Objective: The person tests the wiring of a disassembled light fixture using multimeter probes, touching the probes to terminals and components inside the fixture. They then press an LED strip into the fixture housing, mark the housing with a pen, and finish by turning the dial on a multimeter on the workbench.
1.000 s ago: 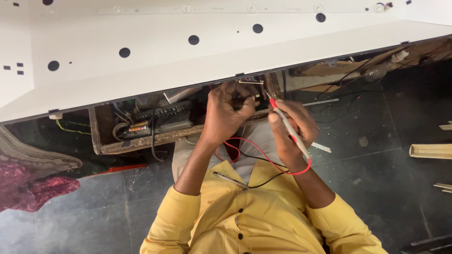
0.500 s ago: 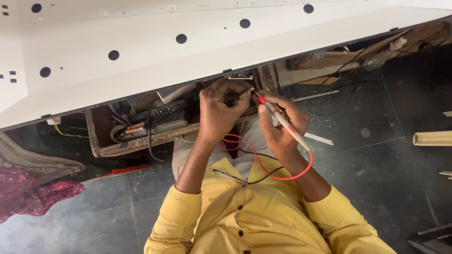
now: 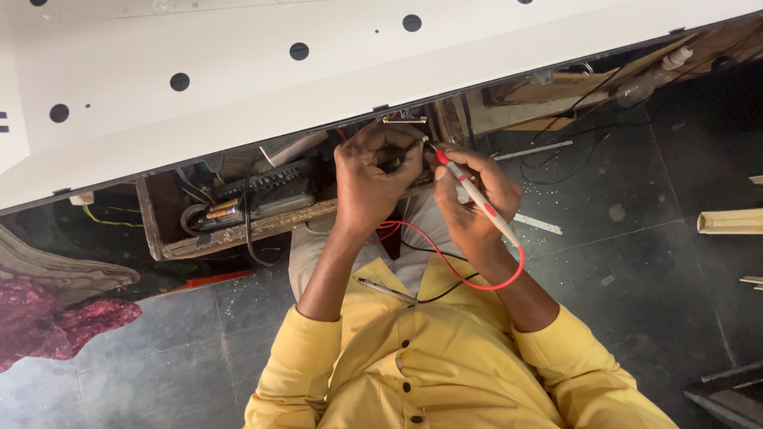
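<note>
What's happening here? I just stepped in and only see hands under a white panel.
A person in a yellow shirt is working at the edge of a white panel with round holes. The right hand holds a red test probe like a pen, tip toward a small part pinched by the left hand. A red lead loops from the probe. Beside the hands, a wooden box holds wiring and components.

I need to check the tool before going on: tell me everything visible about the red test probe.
The red test probe is a slim pen-shaped rod, pale grey with red bands and a red collar near its tip, plastic by its look. The right hand grips it slanted, tip up-left toward the left hand. A thin red lead wire loops from its rear end below the wrist.
</note>
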`<state>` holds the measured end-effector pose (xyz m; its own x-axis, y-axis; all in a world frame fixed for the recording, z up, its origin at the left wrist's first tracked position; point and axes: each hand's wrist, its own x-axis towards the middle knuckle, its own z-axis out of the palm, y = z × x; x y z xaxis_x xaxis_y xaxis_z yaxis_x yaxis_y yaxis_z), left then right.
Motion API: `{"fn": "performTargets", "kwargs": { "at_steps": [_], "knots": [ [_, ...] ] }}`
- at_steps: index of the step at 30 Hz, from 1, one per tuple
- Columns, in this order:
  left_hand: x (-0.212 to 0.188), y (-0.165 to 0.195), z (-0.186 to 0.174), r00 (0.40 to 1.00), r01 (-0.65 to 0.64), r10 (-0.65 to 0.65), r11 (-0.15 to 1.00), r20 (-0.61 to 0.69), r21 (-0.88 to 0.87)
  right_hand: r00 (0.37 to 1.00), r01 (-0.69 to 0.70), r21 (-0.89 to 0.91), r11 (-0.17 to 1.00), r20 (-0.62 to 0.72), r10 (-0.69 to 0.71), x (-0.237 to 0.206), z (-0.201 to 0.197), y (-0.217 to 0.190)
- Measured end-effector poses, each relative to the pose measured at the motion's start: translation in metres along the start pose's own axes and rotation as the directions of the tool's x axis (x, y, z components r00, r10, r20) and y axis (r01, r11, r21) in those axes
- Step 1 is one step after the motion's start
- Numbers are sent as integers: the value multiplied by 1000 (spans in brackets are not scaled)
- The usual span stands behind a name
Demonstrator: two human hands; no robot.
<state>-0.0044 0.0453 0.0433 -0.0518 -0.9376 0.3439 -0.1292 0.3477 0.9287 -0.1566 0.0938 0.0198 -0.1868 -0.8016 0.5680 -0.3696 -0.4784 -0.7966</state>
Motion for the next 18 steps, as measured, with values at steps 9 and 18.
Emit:
{"fn": "performTargets", "kwargs": {
  "at_steps": [9, 18],
  "knots": [
    [-1, -1, 3, 999, -33, 35, 997, -35, 65, 970, 243, -168, 955, 23, -243, 2, 8, -1],
    [-2, -6, 7, 995, -41, 44, 998, -85, 43, 977, 213, -135, 968, 46, -209, 6, 7, -12]
  ]
}}
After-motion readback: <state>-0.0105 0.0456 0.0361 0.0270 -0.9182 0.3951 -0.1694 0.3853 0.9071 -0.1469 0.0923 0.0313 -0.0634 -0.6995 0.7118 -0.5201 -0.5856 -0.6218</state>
